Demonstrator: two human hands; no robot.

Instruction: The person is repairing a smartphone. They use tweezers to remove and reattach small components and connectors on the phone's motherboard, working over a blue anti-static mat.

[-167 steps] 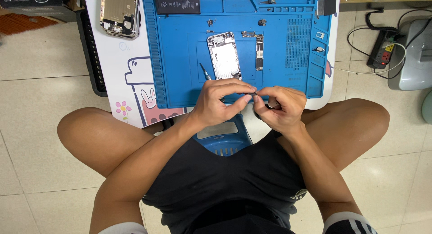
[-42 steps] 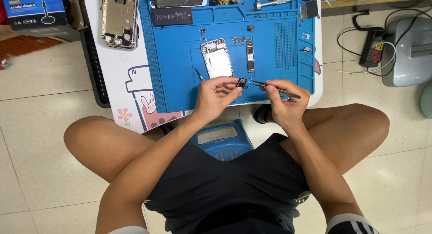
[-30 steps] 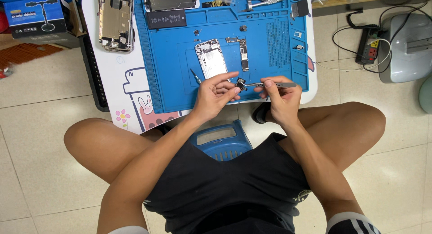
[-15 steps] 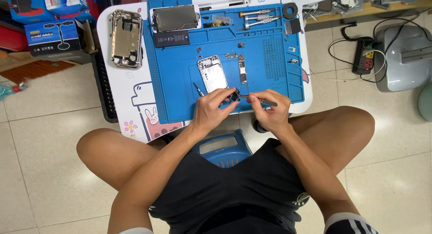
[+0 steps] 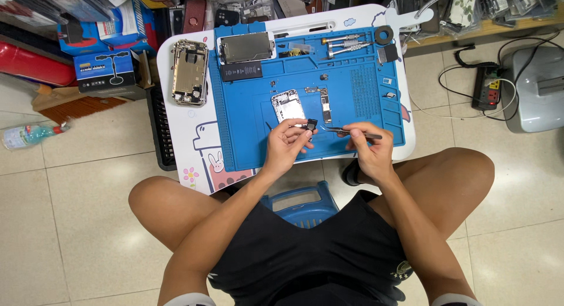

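The left hand [image 5: 286, 146] pinches a small dark component [image 5: 311, 125] between thumb and fingertips, holding it just above the near edge of the blue work mat [image 5: 247, 135]. The part sits at about one o'clock from the palm, at the very tips of the fingers, and looks roughly square; whether it has a longer side is too small to tell.

The right hand [image 5: 367, 148] is closed around a pair of slim tweezers [image 5: 349, 130]. Their long axis runs nearly level, nine o'clock to three o'clock, with the tips pointing toward nine o'clock — straight at the dark component. The tips stop just beside the part; whether they touch it cannot be made out. So the part lies at nine o'clock from the right fingers, and the left hand is the nearer one, already gripping it.

At twelve o'clock from the component, just beyond it on the mat, lies a small silvery phone frame [image 5: 288, 105], with a narrow circuit board [image 5: 326, 111] just to its three o'clock side. Farther off at eleven o'clock, a larger opened phone chassis [image 5: 189, 72] rests on the white table [image 5: 202, 159] beside the mat, and a display panel [image 5: 245, 47] lies along the mat's far edge. The person sits on a blue stool [image 5: 301, 201], knees spread to either side of the table.
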